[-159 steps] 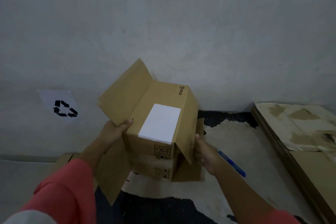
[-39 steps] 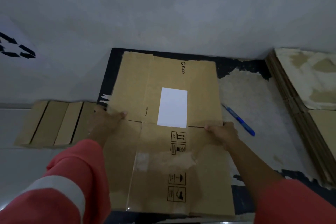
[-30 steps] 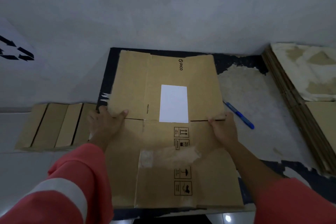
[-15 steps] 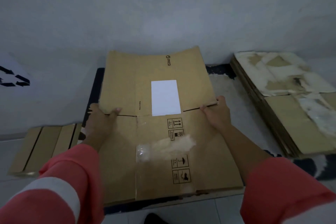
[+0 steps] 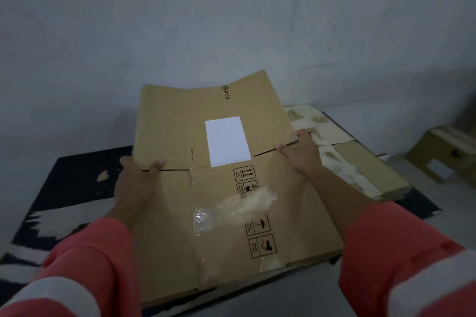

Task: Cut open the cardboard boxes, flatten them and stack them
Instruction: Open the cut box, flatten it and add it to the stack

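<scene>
1. Shows a flattened cardboard box (image 5: 224, 213), brown and opened out into one wide sheet, held in the middle of the view between two hands.
2. Grips the sheet's left edge with the left hand (image 5: 136, 183): thumb tip pressed on the upper face beside a slit between two flaps, other fingers curled behind the edge and mostly hidden.
3. Grips the right edge with the right hand (image 5: 300, 154) at the mouth of the matching slit: thumb on top, fingers wrapped round the edge.
4. Sets both hands about halfway along the sheet, level with its fold line. Far half beyond the hands, bent slightly upward towards the grey wall (image 5: 231, 20). Near half running back between the two forearms.
5. Carries on the upper face:
   - a blank white label (image 5: 228, 140) between the hands, nearer the right one
   - a small printed logo (image 5: 226, 92) close to the far edge
   - black handling symbols (image 5: 244, 174) just below the label
   - a patch of clear tape (image 5: 247, 201) with torn paper on the near half
6. Hangs over a dark mat (image 5: 74, 183) on the floor, seen to the left and under the near edge. Contact between near edge and mat: impossible to tell.
7. Partly covers, on the right, a stack of flattened cardboard (image 5: 360, 170) with pale torn patches, lying just beyond the right hand.
8. Leaves at the far right another cardboard box (image 5: 448, 154), not flattened, blurred and well apart from the hands.
9. Ends at the bottom corners with pink sleeves (image 5: 90, 252), each with a pale band.
</scene>
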